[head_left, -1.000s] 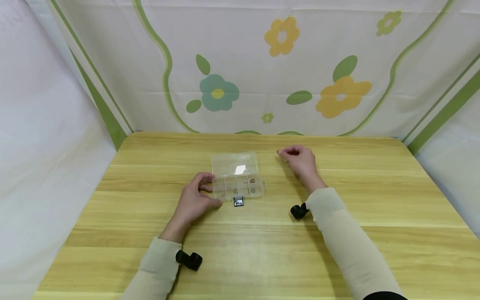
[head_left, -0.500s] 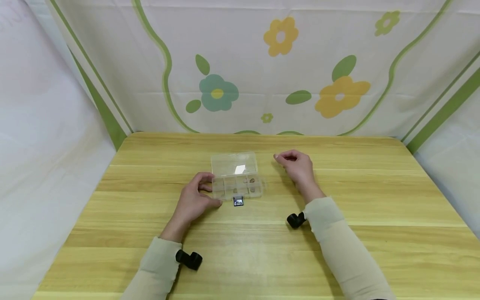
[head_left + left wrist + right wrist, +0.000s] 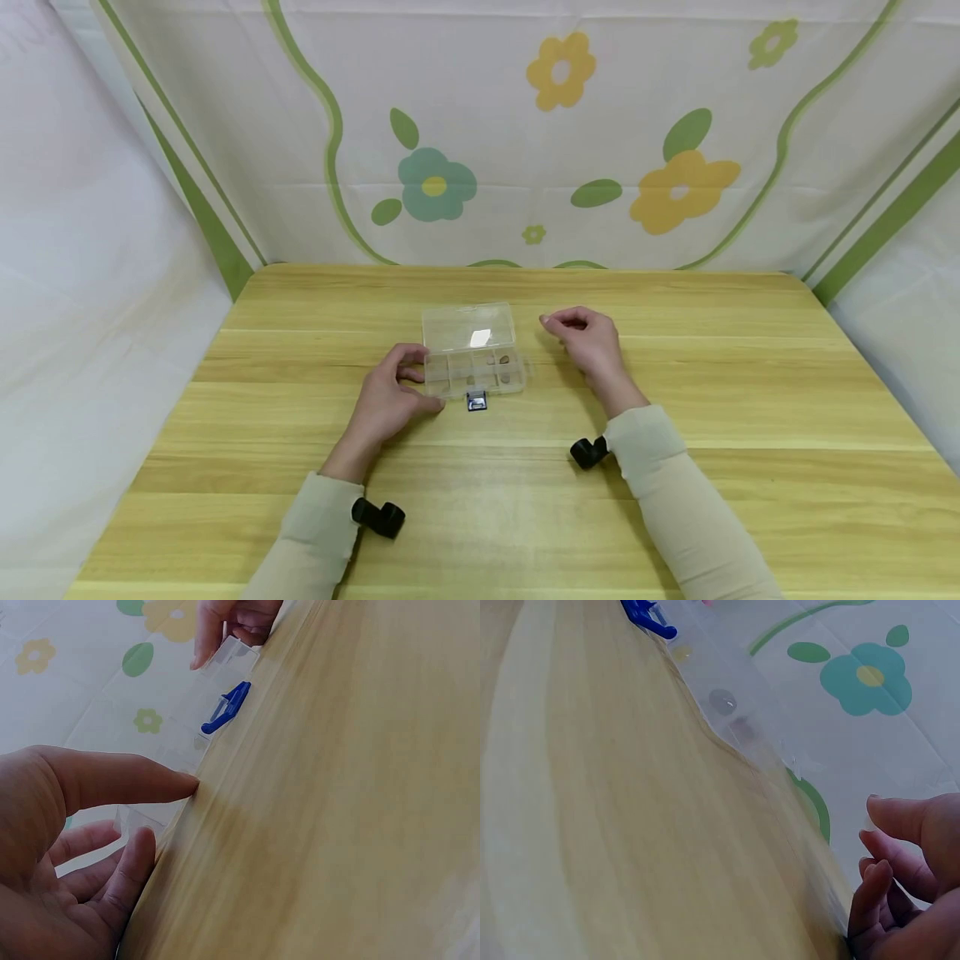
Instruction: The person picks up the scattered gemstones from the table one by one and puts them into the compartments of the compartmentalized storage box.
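Observation:
A clear plastic compartment box [image 3: 474, 372] stands on the table with its lid [image 3: 457, 329] swung back and a blue latch [image 3: 476, 401] at the front. Small round pieces, such as a grey disc [image 3: 723, 702] and a yellowish one [image 3: 682, 652], lie in its compartments. My left hand [image 3: 387, 402] holds the box's left end, thumb at the front corner and fingers along the side. To the right of the box, my right hand [image 3: 590, 342] pinches a tiny whitish piece [image 3: 869, 823] between thumb and index finger; its kind is too small to tell.
The wooden table [image 3: 480, 500] reaches back to a white cloth [image 3: 502, 125] printed with flowers. More white cloth hangs at both sides. A black wrist camera [image 3: 378, 518] juts from the left sleeve, another black camera [image 3: 588, 452] from the right.
My right hand has moved left and toward me, closer to the box, with its fingertips still together. The left hand and the box have stayed in place.

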Demonstrator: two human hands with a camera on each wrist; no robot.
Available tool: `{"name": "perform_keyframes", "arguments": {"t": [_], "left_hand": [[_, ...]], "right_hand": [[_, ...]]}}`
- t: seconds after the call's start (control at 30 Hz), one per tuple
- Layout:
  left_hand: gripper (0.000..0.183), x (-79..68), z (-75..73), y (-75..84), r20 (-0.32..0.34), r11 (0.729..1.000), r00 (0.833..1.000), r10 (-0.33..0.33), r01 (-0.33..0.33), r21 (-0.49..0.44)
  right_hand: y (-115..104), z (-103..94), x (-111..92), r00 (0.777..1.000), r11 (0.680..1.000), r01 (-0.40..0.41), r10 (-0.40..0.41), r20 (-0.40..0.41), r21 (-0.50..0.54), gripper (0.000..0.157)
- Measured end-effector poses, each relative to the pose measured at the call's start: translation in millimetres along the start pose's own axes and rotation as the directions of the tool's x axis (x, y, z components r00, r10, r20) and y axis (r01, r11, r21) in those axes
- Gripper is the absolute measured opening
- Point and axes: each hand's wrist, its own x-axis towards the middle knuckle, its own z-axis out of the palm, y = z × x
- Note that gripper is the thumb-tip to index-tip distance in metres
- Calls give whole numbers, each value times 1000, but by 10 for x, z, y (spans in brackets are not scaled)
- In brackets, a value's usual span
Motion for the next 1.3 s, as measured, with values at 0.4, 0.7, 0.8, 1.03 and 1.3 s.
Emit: {"name": "perform_keyframes", "arguments": {"t": [0.4,0.7,0.8,1.03,1.3], "left_hand": [[75,1,1,5,4,1000,1000,-5,5,-6],[75,-6,1,0,5,1000,1000,-6,6,-17],[75,-10,0,-4,3,1000,1000,-2,2,-16],[75,-17,-5,-4,3,1000,1000,1,-1,-12],[76,-12,-1,-4,3,1000,1000,0,0,-17]], "right_hand": [[-3,68,-115,999,1000,8,-9,53,22,32],[-14,106,-171,997,999,7,-10,74,38,30],[-18,120,-188,996,999,11,-14,85,32,29],[-32,157,-236,994,999,30,-32,106,16,27],[-45,220,-277,991,999,50,-52,127,15,25]]}}
